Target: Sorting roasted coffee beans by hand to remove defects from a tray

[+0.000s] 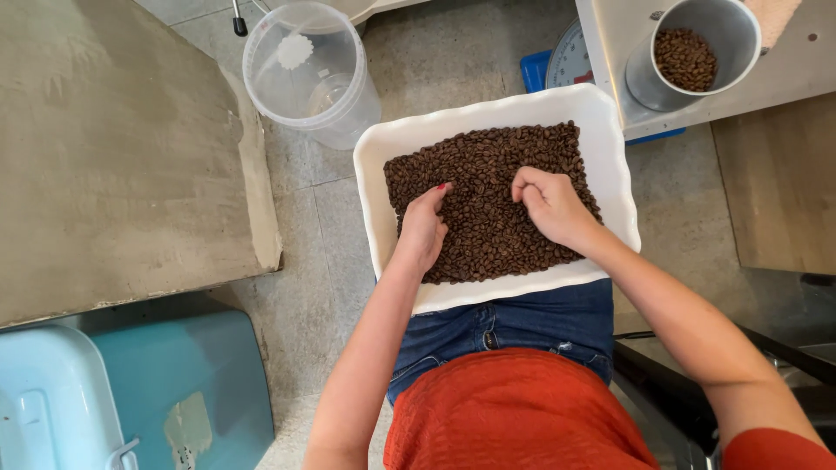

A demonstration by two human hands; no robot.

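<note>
While she sits with it across her lap, these are the things I can see from where I stand.

Tray: a white rectangular tray (610, 165) with a wavy rim rests on the person's jeans-clad thighs, its long side running left to right.

Coffee beans: a flat layer of dark roasted coffee beans (488, 235) covers most of the tray floor, leaving a bare white margin all round.

Left hand: the left hand (422, 228) lies palm down on the beans near the tray's left part, fingers close together and stretched forward, the red-nailed tip touching the beans.

Right hand: the right hand (550, 202) rests on the beans toward the right, fingers curled in and bunched; it may be pinching a bean or two, but the knuckles hide the tips, so I cannot tell.

Clear bucket: a see-through plastic bucket (309, 74) stands on the tiled floor just beyond the tray's upper left corner, close to its rim.

Metal cup: a grey metal cup (727, 30) holding more beans sits on a pale ledge at the upper right, apart from the tray.

Scale: a round dial on a blue scale (566, 61) peeps out behind the tray's far edge.

Concrete slab: a grey concrete slab (113, 157) fills the left side.

Blue container: a light blue container (174, 383) sits at the lower left.
</note>
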